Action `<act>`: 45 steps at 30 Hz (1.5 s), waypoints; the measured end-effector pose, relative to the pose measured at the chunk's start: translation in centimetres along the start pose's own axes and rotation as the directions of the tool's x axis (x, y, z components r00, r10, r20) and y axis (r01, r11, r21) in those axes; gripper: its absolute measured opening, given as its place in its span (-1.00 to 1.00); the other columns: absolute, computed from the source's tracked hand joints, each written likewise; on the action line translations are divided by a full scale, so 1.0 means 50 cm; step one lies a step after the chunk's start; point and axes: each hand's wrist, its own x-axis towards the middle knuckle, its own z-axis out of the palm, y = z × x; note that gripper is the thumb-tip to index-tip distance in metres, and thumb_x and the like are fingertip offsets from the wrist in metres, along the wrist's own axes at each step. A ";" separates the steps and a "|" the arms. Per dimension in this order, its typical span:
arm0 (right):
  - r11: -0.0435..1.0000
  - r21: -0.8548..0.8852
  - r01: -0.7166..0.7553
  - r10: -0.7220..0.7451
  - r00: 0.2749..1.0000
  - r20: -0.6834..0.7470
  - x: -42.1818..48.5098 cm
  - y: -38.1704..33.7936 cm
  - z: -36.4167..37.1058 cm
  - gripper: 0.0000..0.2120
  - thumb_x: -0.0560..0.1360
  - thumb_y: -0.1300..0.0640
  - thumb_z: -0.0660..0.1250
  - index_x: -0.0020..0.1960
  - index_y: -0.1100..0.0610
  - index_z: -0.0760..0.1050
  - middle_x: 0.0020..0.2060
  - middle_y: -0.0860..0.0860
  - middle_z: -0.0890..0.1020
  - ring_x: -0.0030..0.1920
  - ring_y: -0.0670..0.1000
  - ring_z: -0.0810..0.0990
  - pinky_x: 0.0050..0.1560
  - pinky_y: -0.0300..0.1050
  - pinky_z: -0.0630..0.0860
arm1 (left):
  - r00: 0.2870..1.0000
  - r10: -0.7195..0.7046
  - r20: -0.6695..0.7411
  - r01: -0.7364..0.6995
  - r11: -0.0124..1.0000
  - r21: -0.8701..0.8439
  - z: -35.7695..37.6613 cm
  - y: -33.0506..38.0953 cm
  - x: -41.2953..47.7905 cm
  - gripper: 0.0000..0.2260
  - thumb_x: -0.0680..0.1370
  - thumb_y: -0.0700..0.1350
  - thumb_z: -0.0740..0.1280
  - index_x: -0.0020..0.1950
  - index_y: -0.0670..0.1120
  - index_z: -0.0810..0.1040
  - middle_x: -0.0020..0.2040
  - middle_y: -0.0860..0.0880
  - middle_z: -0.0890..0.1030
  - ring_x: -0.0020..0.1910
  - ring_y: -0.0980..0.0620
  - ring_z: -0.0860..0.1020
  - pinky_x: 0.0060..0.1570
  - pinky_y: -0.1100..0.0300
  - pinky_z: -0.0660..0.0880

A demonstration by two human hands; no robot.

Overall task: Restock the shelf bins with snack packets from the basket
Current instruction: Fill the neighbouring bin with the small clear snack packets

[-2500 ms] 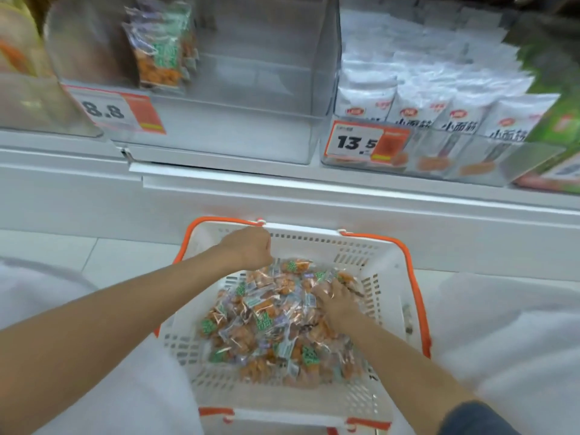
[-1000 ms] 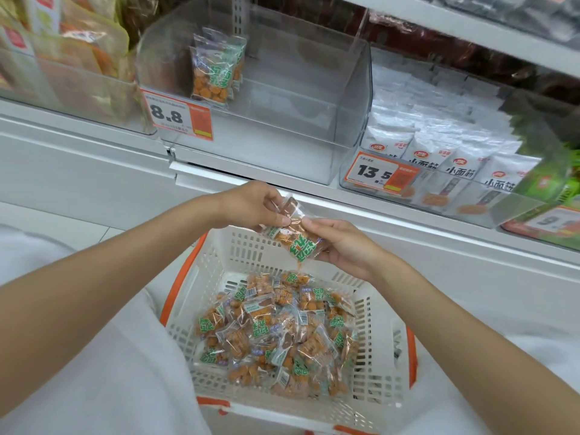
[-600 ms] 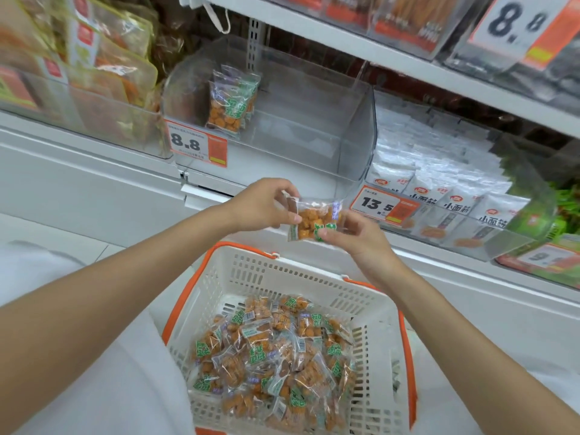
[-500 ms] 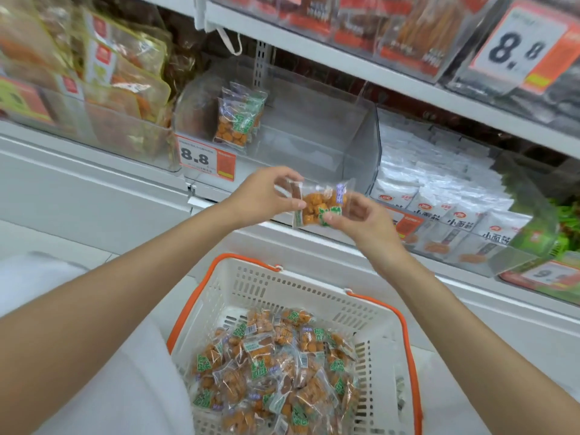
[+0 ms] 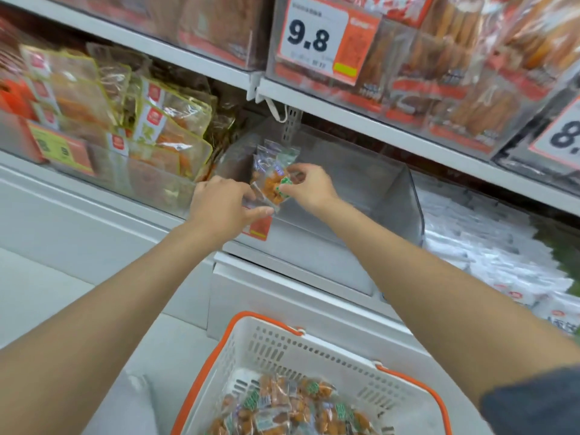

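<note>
- Both hands are up at the shelf. Between them is a small clear plastic packet of orange snack pieces with a green label (image 5: pixel 271 187).
- The packet sits over the near-left front of the clear rigid plastic shelf bin (image 5: pixel 386 199), not yet released.
- Left hand (image 5: pixel 224 205): thumb and forefinger are closed on the packet's lower near corner, at the bin's front lip. The other fingers are tucked behind and I cannot tell how they lie.
- Right hand (image 5: pixel 310 186): thumb and fingertips pinch the packet's right edge by the green label. This hand is further inside the bin than the left.
- The packet is tilted, its long axis running from far-left down to near-right.
- Just beyond it, at the bin's far-left corner, stand a few upright clear packets (image 5: pixel 277 153) of the same kind. The rest of the bin floor to the right looks bare.
- Key relation: the standing row lies directly behind the held packet, away from both sets of fingers. My read is that the packet needs righting and a short push to the far side against that row. The right hand is better placed to carry it in.
- An orange price tag (image 5: pixel 260 230) on the bin front is half hidden by the left hand.
- Near, below: a white perforated plastic basket with orange handles (image 5: pixel 314 350) holds a heap of matching packets (image 5: pixel 282 406), so plenty remains to shelve.
</note>
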 end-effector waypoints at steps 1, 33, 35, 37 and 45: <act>0.999 -0.031 -0.009 0.010 1.000 0.021 0.009 -0.004 0.019 -0.56 0.42 0.16 0.49 0.28 0.18 0.53 0.10 0.07 0.62 0.08 0.00 0.57 0.00 -0.26 0.39 | 1.000 -0.001 0.006 0.001 1.000 -0.005 -0.001 -0.002 -0.002 -0.57 0.43 0.39 0.28 0.06 0.11 0.64 0.04 0.05 0.65 0.22 -0.04 0.44 0.17 0.04 0.30; 0.973 0.165 -0.161 0.168 0.985 -0.033 -0.050 0.047 -0.019 -0.88 0.46 0.28 0.37 -0.05 0.10 0.55 -0.19 0.01 0.59 -0.21 -0.04 0.57 -0.27 -0.32 0.49 | 0.999 0.043 -0.015 -0.043 0.999 -0.018 -0.004 0.015 -0.022 -0.64 0.48 0.34 0.27 0.03 0.12 0.65 -0.02 0.09 0.64 0.17 -0.01 0.44 0.14 0.04 0.29; 0.988 0.153 -0.031 0.052 0.989 -0.139 -0.104 0.044 -0.050 -0.87 0.46 0.32 0.34 -0.07 0.13 0.57 -0.22 -0.01 0.60 -0.23 -0.08 0.54 -0.26 -0.39 0.46 | 0.996 0.037 -0.079 -0.043 0.997 -0.070 -0.006 0.030 -0.028 -0.71 0.48 0.26 0.34 0.04 0.10 0.63 -0.01 0.08 0.63 0.15 -0.04 0.45 0.12 0.01 0.36; 0.989 0.122 0.084 -0.054 0.972 -0.228 -0.163 0.044 -0.074 -0.86 0.44 0.35 0.33 -0.09 0.16 0.59 -0.21 0.02 0.62 -0.23 -0.09 0.52 -0.16 -0.33 0.46 | 0.979 0.071 -0.193 -0.095 0.989 -0.117 -0.007 0.056 -0.041 -0.80 0.49 0.11 0.41 0.02 0.04 0.62 -0.02 0.04 0.61 0.13 -0.07 0.45 0.09 0.00 0.38; 0.995 0.061 0.084 -0.072 0.983 -0.167 -0.363 0.166 -0.071 -0.78 0.43 0.33 0.36 -0.13 0.00 0.54 -0.23 -0.09 0.60 -0.32 -0.10 0.49 -0.21 -0.34 0.42 | 0.941 0.323 0.105 -0.309 0.943 -0.126 0.082 0.153 -0.166 -0.96 0.52 -0.04 0.30 -0.07 0.04 0.46 -0.08 0.06 0.53 -0.13 -0.03 0.53 -0.19 0.11 0.43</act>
